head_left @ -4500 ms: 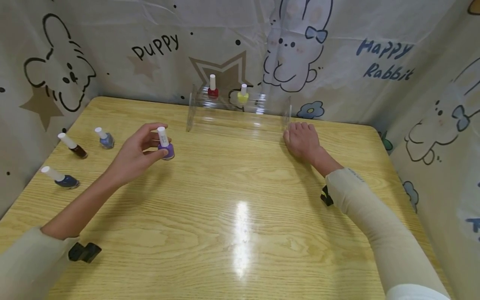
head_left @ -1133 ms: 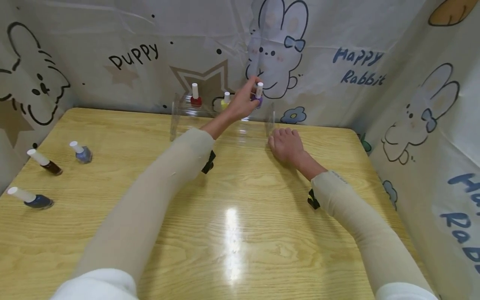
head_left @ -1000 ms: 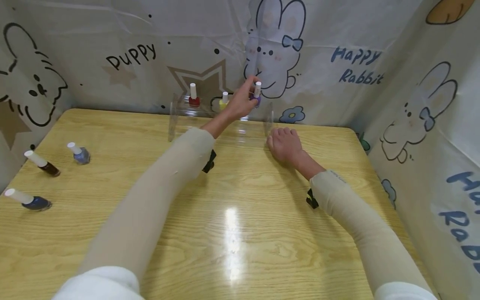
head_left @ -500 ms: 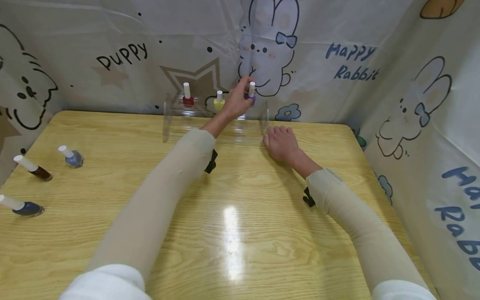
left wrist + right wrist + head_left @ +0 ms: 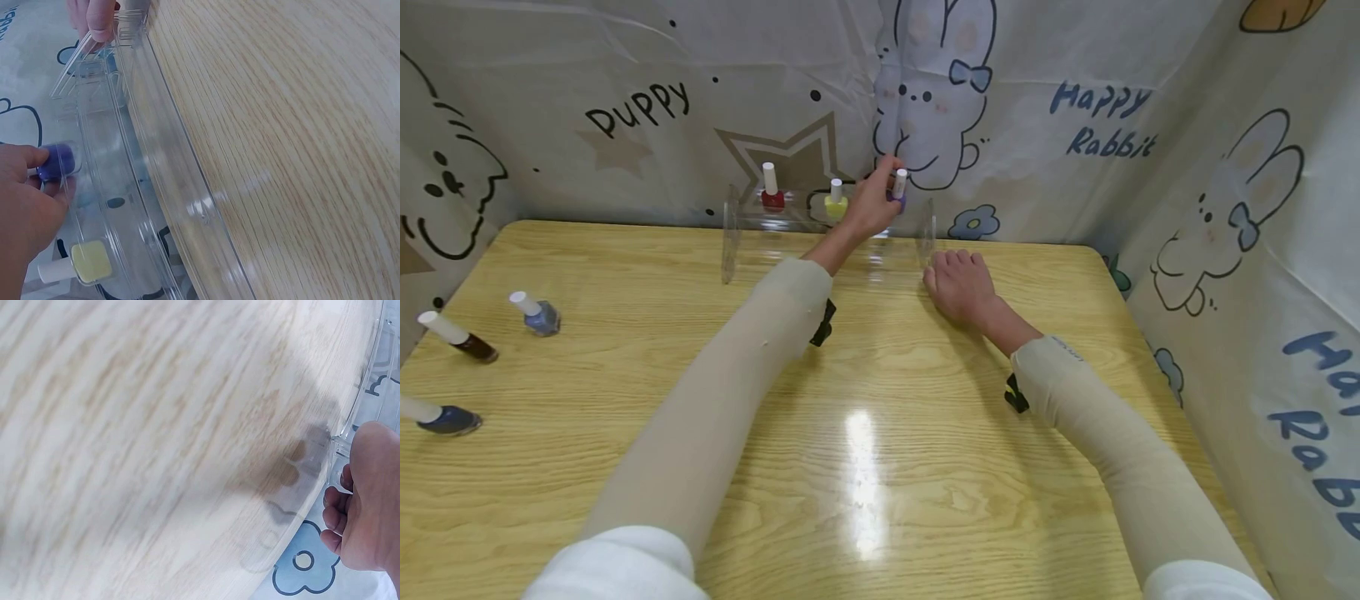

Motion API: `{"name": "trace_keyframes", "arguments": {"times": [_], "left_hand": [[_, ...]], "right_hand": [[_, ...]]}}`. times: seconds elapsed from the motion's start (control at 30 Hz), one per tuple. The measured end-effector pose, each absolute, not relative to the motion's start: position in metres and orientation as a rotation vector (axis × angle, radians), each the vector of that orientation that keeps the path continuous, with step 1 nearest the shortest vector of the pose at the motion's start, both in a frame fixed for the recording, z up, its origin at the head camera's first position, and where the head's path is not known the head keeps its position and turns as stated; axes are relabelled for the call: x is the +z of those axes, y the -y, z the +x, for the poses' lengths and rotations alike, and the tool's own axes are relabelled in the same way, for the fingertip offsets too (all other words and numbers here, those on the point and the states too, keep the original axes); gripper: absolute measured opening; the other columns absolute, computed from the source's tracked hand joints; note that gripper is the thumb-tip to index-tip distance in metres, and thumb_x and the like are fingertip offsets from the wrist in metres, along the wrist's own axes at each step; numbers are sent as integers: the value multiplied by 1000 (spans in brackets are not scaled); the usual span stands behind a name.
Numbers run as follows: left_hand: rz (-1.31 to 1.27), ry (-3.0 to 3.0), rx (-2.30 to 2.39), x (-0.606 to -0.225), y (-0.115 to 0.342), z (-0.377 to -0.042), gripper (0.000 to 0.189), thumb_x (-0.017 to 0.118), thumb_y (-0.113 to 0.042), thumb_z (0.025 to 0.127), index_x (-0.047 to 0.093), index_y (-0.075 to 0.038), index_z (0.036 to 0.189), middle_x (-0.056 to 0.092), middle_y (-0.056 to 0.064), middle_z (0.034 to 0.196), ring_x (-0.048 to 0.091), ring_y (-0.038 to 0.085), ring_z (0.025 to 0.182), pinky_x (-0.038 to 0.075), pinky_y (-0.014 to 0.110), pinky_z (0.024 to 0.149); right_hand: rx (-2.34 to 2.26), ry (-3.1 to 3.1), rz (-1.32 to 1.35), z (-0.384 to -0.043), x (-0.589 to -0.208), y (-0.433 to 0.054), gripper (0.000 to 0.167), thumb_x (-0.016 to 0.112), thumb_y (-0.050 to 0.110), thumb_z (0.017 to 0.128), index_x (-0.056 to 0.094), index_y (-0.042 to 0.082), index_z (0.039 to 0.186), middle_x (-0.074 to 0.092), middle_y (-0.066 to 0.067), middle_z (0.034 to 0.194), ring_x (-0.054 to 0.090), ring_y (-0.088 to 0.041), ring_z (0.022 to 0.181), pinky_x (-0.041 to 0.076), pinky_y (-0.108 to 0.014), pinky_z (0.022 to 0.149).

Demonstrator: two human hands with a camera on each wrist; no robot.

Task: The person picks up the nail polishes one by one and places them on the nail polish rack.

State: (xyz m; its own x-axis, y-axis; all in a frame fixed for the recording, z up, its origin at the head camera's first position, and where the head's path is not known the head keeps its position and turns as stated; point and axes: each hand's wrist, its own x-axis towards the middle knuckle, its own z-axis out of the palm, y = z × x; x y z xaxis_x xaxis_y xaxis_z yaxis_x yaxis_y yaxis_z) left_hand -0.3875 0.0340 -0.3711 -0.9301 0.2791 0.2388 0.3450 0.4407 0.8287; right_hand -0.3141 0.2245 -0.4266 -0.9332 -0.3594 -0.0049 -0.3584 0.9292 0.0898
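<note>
The cloth (image 5: 737, 50) hangs round the table (image 5: 955, 467), probably as a backdrop. The clear rack (image 5: 728, 242) sits lengthwise near the table's back edge, likely so its tiers face the person. The right hand (image 5: 961, 286), fingers curled, seems clamped on the rack's right end, presumably to steady it. The left hand (image 5: 872, 202) reaches to the top tier, thumb and fingers clamped on the body of the purple bottle (image 5: 57, 161), cap up; whether its base touches the tier cannot be told. The red bottle (image 5: 772, 200) and yellow bottle (image 5: 836, 206) stand there upright, spaced apart, perhaps for display. Three more bottles, dark blue (image 5: 448, 421), brown (image 5: 477, 347) and pale blue (image 5: 544, 319), sit at the table's left.

The cloth reads "Happy Rabbit" and "Puppy"; print on the right sleeve (image 5: 1075, 400) is too small to read.
</note>
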Motion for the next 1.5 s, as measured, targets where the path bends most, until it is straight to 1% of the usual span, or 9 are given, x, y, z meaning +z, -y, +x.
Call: {"name": "trace_keyframes", "arguments": {"times": [0.27,0.5,0.7,0.93,1.07,1.17,1.3,1.4,1.5], "left_hand": [[-585,2669,-1475,-368,-32,-387,44,58,3,96,44,-14,134,65,13,123,59,22,107,47,33,88],[-552,2674,-1490,-367,-32,-386,42,57,4,96,45,-13,133,66,13,121,58,22,103,45,32,85],[-560,2677,-1520,-366,-31,-384,45,57,4,96,44,-13,137,65,14,125,59,21,111,46,31,88],[-549,2686,-1532,-365,-29,-384,44,57,4,96,45,-12,135,64,13,122,58,21,107,45,31,86],[-550,2675,-1580,-364,-28,-385,50,56,6,95,44,-11,140,63,15,124,58,22,111,46,31,88],[-556,2665,-1609,-364,-27,-385,54,57,8,94,42,-10,142,62,16,126,57,23,113,46,31,90],[-568,2677,-1609,-364,-26,-386,55,59,6,94,40,-9,143,63,16,126,59,23,113,48,30,91],[-584,2707,-1581,-364,-25,-386,55,61,3,94,40,-10,143,62,15,127,60,23,115,49,30,90],[-609,2739,-1543,-363,-24,-384,57,61,3,93,39,-11,144,60,15,131,58,24,120,48,31,93]], "right_hand": [[-136,3066,585,-315,-425,-222,39,20,30,108,47,3,102,52,-15,100,48,-37,101,36,-47,85],[-152,3073,593,-315,-424,-220,40,20,31,108,47,2,105,52,-15,100,48,-37,100,36,-47,84],[-175,3084,586,-316,-425,-218,40,20,31,108,47,2,106,51,-15,101,47,-36,101,35,-46,84],[-167,3072,599,-316,-426,-217,40,20,31,108,48,2,106,52,-15,99,48,-36,99,36,-46,83],[-163,3064,594,-317,-426,-216,40,21,31,108,49,2,105,52,-15,98,48,-36,98,36,-45,83],[-162,3065,596,-317,-426,-216,41,21,30,108,49,1,106,53,-16,99,48,-36,99,36,-46,83],[-167,3087,590,-316,-424,-217,40,20,31,108,48,1,107,53,-16,102,48,-36,101,36,-47,85],[-174,3104,579,-316,-423,-220,40,20,31,108,47,1,107,52,-16,104,47,-36,102,35,-48,86],[-166,3112,564,-315,-423,-223,39,21,31,109,47,1,108,53,-17,105,47,-36,102,35,-48,87]]}}
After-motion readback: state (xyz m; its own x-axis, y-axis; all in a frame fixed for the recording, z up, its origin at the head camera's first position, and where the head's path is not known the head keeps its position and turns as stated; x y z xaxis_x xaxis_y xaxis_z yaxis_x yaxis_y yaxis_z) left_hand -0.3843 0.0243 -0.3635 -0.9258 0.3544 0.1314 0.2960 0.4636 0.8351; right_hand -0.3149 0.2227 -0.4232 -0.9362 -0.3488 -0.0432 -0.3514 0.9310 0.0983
